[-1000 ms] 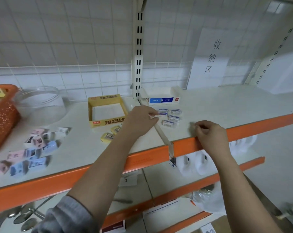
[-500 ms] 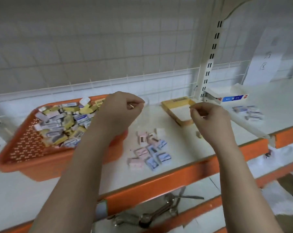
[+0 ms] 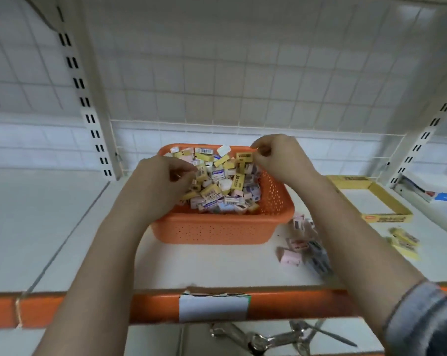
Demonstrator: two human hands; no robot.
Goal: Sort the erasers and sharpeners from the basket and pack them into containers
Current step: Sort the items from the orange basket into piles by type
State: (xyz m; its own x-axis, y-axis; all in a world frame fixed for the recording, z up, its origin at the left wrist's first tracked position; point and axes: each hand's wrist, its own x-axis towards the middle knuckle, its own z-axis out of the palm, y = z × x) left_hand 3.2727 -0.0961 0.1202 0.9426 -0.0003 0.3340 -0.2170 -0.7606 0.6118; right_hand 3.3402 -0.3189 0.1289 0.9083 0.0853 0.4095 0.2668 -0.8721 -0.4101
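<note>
Head view: orange basket centred on the white shelf, heaped with yellow and white boxed erasers and sharpeners. Left hand now down on the heap's left side, fingers curled among the pieces; grip on any one piece not discernible. Right hand over the far right rim, fingertips pinched together beside a yellow box; cannot tell whether anything is held.

Changed within the last second: both hands gone from the right-hand sorting area, where they hung above the shelf half a second ago, to the basket. Judged as the start of a fresh pick, a deposit just finished.

Right of the fingers, just past the basket wall: loose pink and blue pieces on the shelf, unpacked. Further right, a few yellow pieces before the open yellow carton; a blue-and-white box at the edge. Basket well filled; sorting judged far from complete.
</note>
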